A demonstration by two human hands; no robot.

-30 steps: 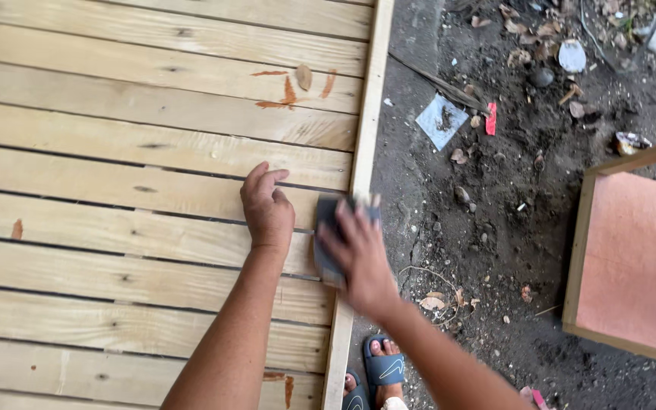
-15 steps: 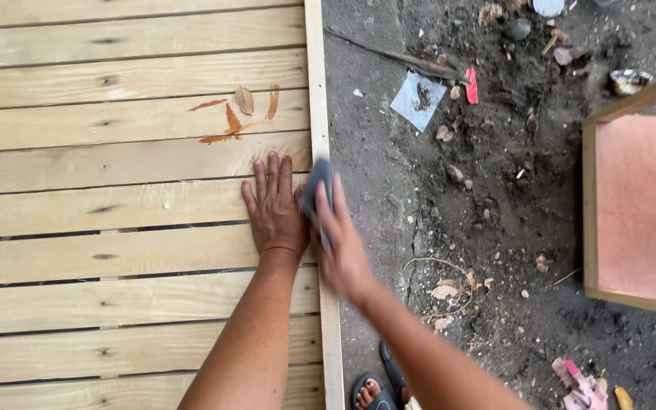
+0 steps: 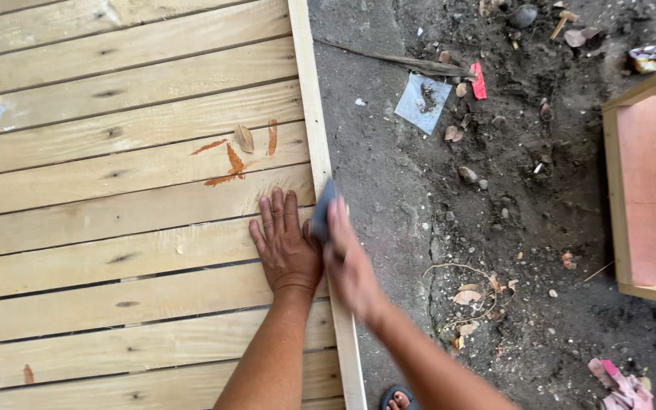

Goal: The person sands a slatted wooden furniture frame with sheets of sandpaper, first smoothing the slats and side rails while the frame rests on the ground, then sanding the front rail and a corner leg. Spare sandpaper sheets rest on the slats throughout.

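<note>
My left hand (image 3: 286, 244) lies flat, fingers spread, on the pale wooden plank panel (image 3: 115, 228) near its right edge. My right hand (image 3: 351, 262), blurred by motion, grips a dark grey sanding pad (image 3: 322, 209) pressed against the panel's narrow edge strip (image 3: 309, 106). The two hands sit side by side, almost touching. Orange-brown stains (image 3: 225, 163) and a dry leaf (image 3: 244, 138) mark the planks just above my left hand.
Dark dirt ground (image 3: 419, 228) with stones, dry leaves and scraps lies right of the panel. A grey square scrap (image 3: 423, 102) and a red piece (image 3: 478, 80) lie there. A wood-framed pinkish board (image 3: 651, 190) stands at the right. My sandalled foot (image 3: 396, 398) shows at the bottom.
My right hand has slid the pad along the edge strip, turning it onto the strip's side. The view has shifted, so the panel fills more of the left. My left hand stays flat.
</note>
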